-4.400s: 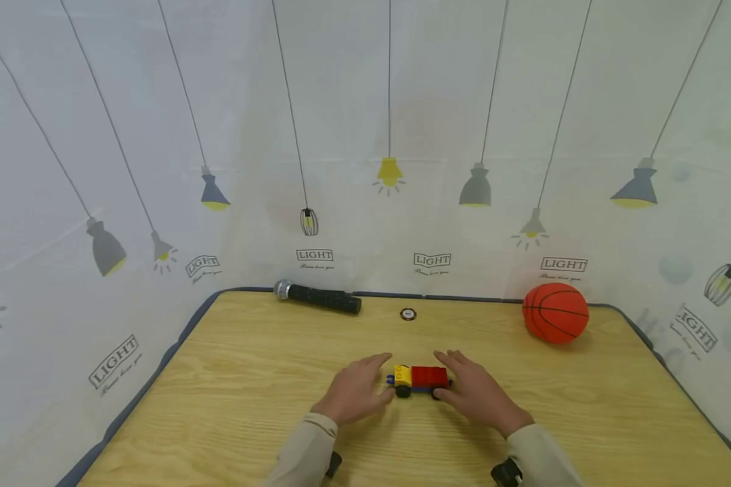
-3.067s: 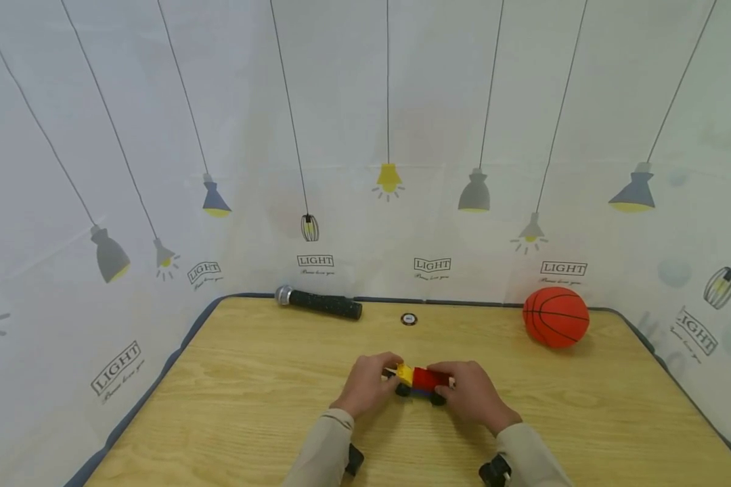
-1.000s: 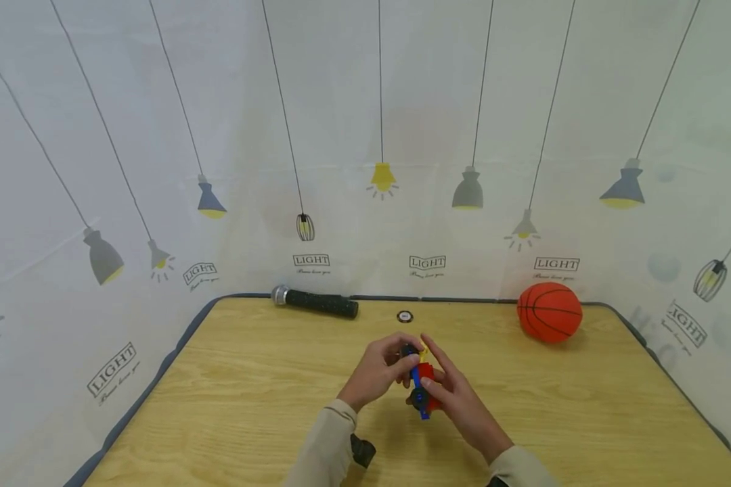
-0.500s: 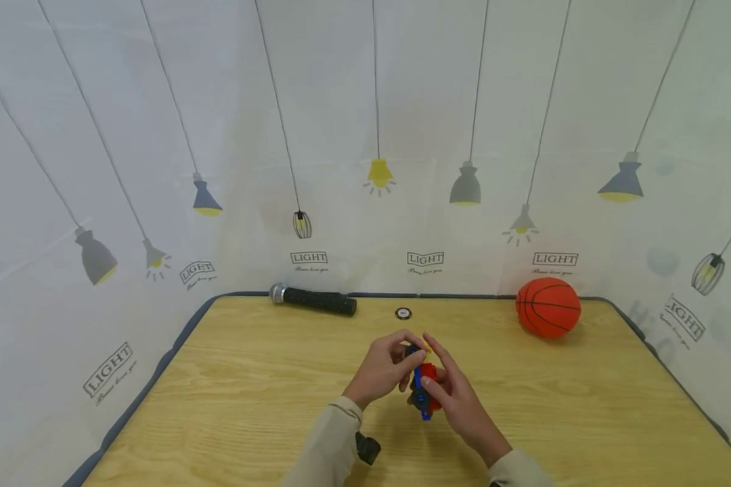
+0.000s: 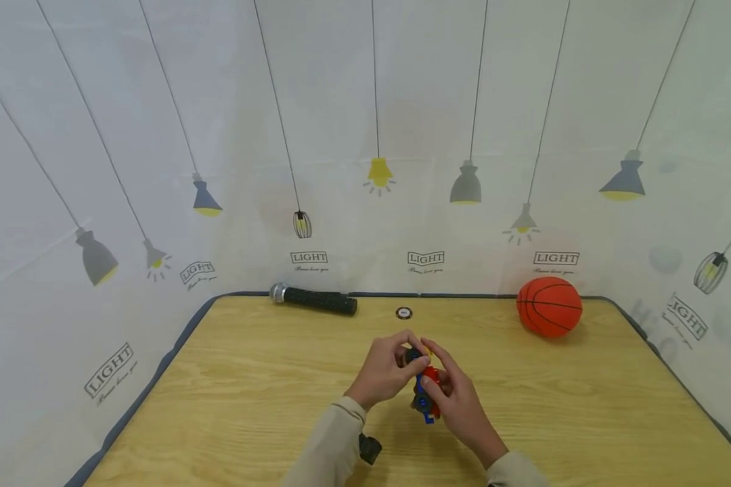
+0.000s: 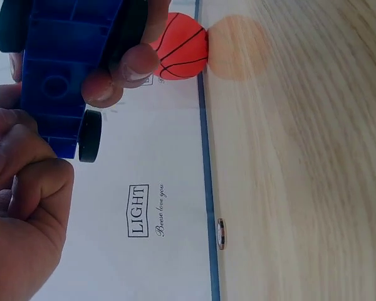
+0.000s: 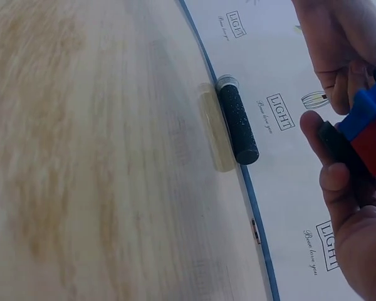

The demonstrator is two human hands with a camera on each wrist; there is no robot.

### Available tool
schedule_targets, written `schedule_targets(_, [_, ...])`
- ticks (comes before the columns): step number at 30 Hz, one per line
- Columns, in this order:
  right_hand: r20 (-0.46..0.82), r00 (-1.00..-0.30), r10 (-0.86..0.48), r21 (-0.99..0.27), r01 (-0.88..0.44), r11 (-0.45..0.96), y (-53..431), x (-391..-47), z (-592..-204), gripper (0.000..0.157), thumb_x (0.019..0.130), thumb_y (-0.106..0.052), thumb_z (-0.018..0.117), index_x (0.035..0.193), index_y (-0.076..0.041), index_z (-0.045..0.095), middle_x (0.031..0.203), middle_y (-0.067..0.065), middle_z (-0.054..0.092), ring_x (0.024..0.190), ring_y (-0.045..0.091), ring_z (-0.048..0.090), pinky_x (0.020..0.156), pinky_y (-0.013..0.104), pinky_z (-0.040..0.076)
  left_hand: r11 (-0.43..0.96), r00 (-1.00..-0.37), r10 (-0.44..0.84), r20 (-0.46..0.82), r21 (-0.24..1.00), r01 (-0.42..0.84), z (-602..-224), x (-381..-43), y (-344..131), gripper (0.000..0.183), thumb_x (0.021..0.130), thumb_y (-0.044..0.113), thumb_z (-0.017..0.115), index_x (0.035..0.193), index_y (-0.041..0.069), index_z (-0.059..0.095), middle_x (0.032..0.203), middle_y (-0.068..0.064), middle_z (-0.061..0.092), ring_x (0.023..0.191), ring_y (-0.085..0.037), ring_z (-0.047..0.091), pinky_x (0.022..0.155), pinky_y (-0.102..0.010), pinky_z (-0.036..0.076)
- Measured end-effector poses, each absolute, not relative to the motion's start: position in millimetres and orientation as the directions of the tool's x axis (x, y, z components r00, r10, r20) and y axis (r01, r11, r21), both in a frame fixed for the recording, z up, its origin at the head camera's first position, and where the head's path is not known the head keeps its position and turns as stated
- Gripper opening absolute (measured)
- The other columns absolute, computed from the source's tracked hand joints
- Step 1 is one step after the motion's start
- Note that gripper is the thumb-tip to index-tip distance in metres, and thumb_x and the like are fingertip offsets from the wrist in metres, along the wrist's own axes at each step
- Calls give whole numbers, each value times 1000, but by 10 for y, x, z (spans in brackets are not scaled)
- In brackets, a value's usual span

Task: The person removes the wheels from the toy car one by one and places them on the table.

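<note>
A toy car [image 5: 423, 403] of red, yellow and blue bricks with black wheels is held above the table between both hands. It stands on end, yellow end away from the person. My left hand [image 5: 380, 368] pinches the far end near a front wheel, hiding much of the yellow part. Near the other end, my right hand [image 5: 463, 402] grips the red body, its thumb over the blue side. The left wrist view shows the car's blue underside [image 6: 56, 81]. In the right wrist view, the red body [image 7: 373, 144] is partly cut off by the frame edge.
A black microphone [image 5: 319, 300] with a silver head lies along the table's back edge. Right of it is a small round chip [image 5: 404, 313]. A red toy basketball [image 5: 549, 306] sits at the back right. Behind the wooden table [image 5: 219, 406] hangs a lamp-printed white cloth [image 5: 335, 135].
The toy car stood on the table between the hands; both hands took hold, lifted it and turned it on end. Over the last second it has only shifted slightly.
</note>
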State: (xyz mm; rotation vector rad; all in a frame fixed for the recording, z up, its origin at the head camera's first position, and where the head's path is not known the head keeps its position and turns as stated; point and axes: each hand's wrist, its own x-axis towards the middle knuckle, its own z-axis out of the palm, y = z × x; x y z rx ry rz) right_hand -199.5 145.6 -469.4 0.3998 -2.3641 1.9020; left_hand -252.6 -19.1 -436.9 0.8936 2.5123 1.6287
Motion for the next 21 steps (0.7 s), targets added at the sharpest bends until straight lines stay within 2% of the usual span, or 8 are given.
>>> schedule_targets(3, [221,-968,-121,-949,-242,202,1441,-2005,-4706,54,103,-16,56,153,-25,38,107,29,71,75,6,68,68,25,56,301,-825,469,316,821,485,-4381,-2525,-171,8,98,20,67,102,14,65,54,3,51,43,-3,40,42,-18,33])
schedule_targets(6, [225,-970,-92,-947,-240,214,1431,-2019,-4724,53,103,-15,57,152,-25,40,100,27,72,69,7,65,63,25,54,304,-815,470,339,805,509,-4387,-2525,-153,10,98,20,66,101,11,65,55,3,53,43,-2,41,43,-17,34])
schedule_targets(9, [237,-969,-67,-935,-247,255,1417,-2035,-4752,54,102,-13,58,151,-26,41,85,18,70,60,6,57,54,24,50,308,-818,462,342,803,510,-4391,-2519,-142,11,98,20,67,101,11,64,56,3,52,44,-2,41,43,-16,33])
schedule_targets(13, [276,-961,-34,-901,-271,338,1392,-2049,-4808,55,101,-12,59,151,-26,43,69,2,56,54,4,46,49,23,44,320,-821,462,336,800,507,-4409,-2505,-128,10,98,19,66,101,10,63,57,3,54,45,-1,43,43,-14,34])
schedule_targets(18, [347,-938,1,-859,-318,402,1378,-2048,-4857,56,99,-8,60,149,-26,45,67,-2,51,54,3,44,49,22,43,318,-810,473,347,790,524,-4450,-2497,-98,8,100,17,63,103,10,62,57,1,54,45,0,43,43,-13,35])
schedule_targets(21, [412,-911,11,-825,-367,430,1361,-2039,-4873,56,97,-4,61,148,-20,47,69,-2,53,54,1,43,49,21,42,336,-804,468,368,767,547,-4476,-2482,-78,6,100,16,63,102,10,62,60,-2,57,46,1,43,44,-12,36])
